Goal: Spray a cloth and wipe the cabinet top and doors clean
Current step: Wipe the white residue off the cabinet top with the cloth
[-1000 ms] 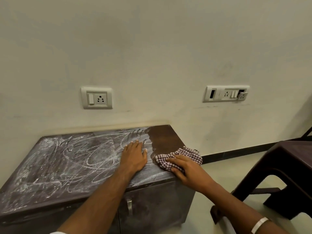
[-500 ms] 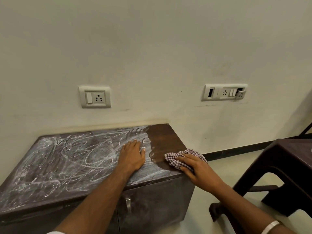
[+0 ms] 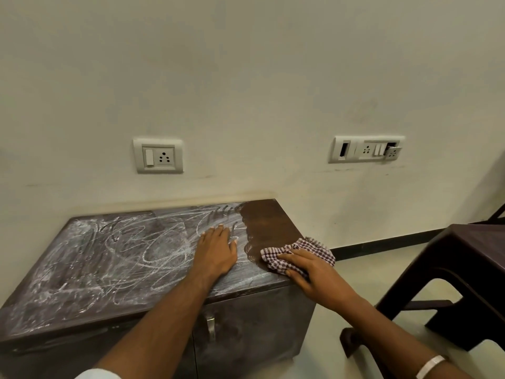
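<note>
Probably a home room — wall sockets (image 3: 158, 155), low cabinet (image 3: 153, 258), plastic stool (image 3: 464, 283).

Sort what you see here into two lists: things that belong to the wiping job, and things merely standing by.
Part of the job:
checked red-and-white cloth
dark brown wooden cabinet top with white chalky smears
cabinet doors
right hand pressing the cloth
left hand flat on the top

Standing by:
white wall socket
white switch panel
dark brown plastic stool

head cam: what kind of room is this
Probably a plain indoor room in a home or office: a low wooden cabinet against a painted wall, wall sockets and a dark plastic stool on the floor.
</note>
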A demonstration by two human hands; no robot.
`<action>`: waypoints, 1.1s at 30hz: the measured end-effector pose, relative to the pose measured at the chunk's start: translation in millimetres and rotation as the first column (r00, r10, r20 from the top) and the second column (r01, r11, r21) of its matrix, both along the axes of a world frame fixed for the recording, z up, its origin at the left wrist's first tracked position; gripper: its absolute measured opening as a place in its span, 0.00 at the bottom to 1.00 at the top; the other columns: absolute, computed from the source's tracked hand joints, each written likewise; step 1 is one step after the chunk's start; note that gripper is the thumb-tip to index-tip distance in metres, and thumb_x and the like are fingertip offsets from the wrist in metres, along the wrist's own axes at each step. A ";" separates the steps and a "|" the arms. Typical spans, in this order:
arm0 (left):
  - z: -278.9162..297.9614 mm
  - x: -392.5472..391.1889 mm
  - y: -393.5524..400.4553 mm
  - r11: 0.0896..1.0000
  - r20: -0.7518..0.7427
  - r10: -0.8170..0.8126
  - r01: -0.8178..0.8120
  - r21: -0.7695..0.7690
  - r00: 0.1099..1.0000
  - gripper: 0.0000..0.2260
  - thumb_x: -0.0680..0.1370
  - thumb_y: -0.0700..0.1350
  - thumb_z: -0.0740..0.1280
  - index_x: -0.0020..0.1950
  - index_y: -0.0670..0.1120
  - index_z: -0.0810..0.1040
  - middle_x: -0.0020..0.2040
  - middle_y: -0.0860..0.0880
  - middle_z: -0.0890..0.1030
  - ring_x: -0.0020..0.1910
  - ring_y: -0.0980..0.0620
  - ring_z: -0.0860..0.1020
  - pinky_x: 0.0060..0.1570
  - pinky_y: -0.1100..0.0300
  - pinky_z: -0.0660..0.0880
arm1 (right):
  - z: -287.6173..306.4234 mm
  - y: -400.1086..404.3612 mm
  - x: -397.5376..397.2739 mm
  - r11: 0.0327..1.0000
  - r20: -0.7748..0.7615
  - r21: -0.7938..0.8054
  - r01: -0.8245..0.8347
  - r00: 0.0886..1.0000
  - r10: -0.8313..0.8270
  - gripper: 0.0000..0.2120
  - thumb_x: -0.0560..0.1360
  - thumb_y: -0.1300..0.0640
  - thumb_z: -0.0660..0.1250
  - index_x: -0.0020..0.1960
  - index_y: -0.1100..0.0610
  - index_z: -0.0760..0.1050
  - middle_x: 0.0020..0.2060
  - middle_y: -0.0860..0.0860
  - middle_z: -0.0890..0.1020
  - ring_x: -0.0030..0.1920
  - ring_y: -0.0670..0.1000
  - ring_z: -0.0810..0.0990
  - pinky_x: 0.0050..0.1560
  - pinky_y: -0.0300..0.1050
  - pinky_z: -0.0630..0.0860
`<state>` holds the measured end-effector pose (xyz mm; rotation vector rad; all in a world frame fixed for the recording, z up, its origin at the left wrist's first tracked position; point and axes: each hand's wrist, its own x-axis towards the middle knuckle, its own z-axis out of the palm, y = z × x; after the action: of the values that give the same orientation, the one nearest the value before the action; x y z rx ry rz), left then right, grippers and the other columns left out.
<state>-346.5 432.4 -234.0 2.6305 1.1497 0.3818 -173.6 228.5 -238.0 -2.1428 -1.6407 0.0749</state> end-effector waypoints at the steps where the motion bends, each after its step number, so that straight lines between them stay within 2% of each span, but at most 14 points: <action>1: 0.6 -0.8 -0.5 1.000 0.002 -0.003 0.003 0.001 1.000 0.25 0.83 0.55 0.51 0.78 0.45 0.59 0.78 0.44 0.60 0.77 0.45 0.57 0.76 0.48 0.53 | 1.7 0.3 1.9 1.000 0.001 0.004 0.015 1.000 -0.015 0.21 0.79 0.45 0.61 0.71 0.42 0.68 0.71 0.46 0.69 0.71 0.45 0.66 0.70 0.36 0.58; 5: 2.2 -6.7 -1.7 1.000 -0.013 0.007 -0.007 0.007 1.000 0.25 0.83 0.55 0.51 0.78 0.45 0.58 0.78 0.44 0.60 0.77 0.46 0.57 0.76 0.48 0.52 | 7.4 14.7 -7.6 0.999 0.012 0.024 0.042 0.999 -0.042 0.20 0.79 0.47 0.62 0.71 0.45 0.69 0.70 0.48 0.71 0.70 0.47 0.68 0.69 0.37 0.59; 10: 5.4 -9.6 -2.8 1.000 -0.019 0.018 -0.018 -0.003 1.000 0.26 0.83 0.55 0.51 0.78 0.45 0.57 0.78 0.45 0.59 0.77 0.46 0.56 0.76 0.49 0.52 | 1.5 22.0 -31.6 0.998 0.018 0.027 -0.049 0.999 0.048 0.20 0.79 0.46 0.61 0.71 0.44 0.69 0.70 0.47 0.71 0.69 0.47 0.68 0.67 0.35 0.57; 16: 5.0 -16.2 -4.3 1.000 -0.015 0.015 -0.015 0.004 1.000 0.25 0.83 0.54 0.52 0.77 0.44 0.59 0.77 0.44 0.61 0.76 0.46 0.58 0.76 0.47 0.54 | 3.7 10.7 -23.7 0.997 0.003 -0.009 -0.074 0.997 0.074 0.20 0.79 0.46 0.61 0.71 0.43 0.68 0.70 0.45 0.70 0.70 0.45 0.67 0.71 0.40 0.62; 20: 3.6 -20.5 -5.5 1.000 -0.007 0.012 -0.011 0.019 1.000 0.24 0.82 0.53 0.52 0.76 0.44 0.61 0.77 0.44 0.62 0.76 0.46 0.60 0.76 0.48 0.55 | 8.4 27.2 -33.9 0.998 0.020 0.037 -0.050 0.999 0.049 0.20 0.79 0.48 0.62 0.70 0.46 0.70 0.69 0.48 0.72 0.69 0.47 0.68 0.68 0.36 0.58; 25: 4.1 -20.3 -3.2 1.000 -0.002 0.017 -0.017 0.020 1.000 0.23 0.82 0.53 0.53 0.75 0.45 0.63 0.75 0.44 0.66 0.73 0.46 0.63 0.75 0.47 0.57 | 0.9 30.3 -52.6 0.991 0.024 0.045 -0.129 0.991 0.128 0.20 0.79 0.47 0.61 0.70 0.45 0.70 0.69 0.47 0.72 0.69 0.46 0.68 0.69 0.38 0.62; 27: 5.1 -19.4 -3.0 1.000 0.000 0.015 -0.015 0.017 1.000 0.23 0.82 0.53 0.53 0.75 0.45 0.62 0.75 0.44 0.64 0.75 0.46 0.61 0.75 0.47 0.56 | -0.3 22.8 -49.2 0.989 0.023 0.033 -0.143 0.990 0.142 0.20 0.79 0.45 0.61 0.70 0.44 0.70 0.69 0.46 0.72 0.69 0.45 0.68 0.68 0.36 0.62; 33: 3.5 -23.7 -2.5 1.000 -0.001 0.016 -0.016 0.024 1.000 0.24 0.82 0.53 0.52 0.76 0.45 0.61 0.76 0.44 0.63 0.75 0.46 0.60 0.76 0.48 0.54 | 6.8 24.5 -39.9 0.996 0.015 0.028 -0.087 0.996 0.087 0.19 0.79 0.48 0.62 0.70 0.46 0.70 0.69 0.48 0.72 0.69 0.47 0.69 0.70 0.42 0.64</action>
<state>-370.2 429.8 -230.5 2.6435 1.1740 0.3998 -213.6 253.0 -231.3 -2.0546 -1.7322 0.0630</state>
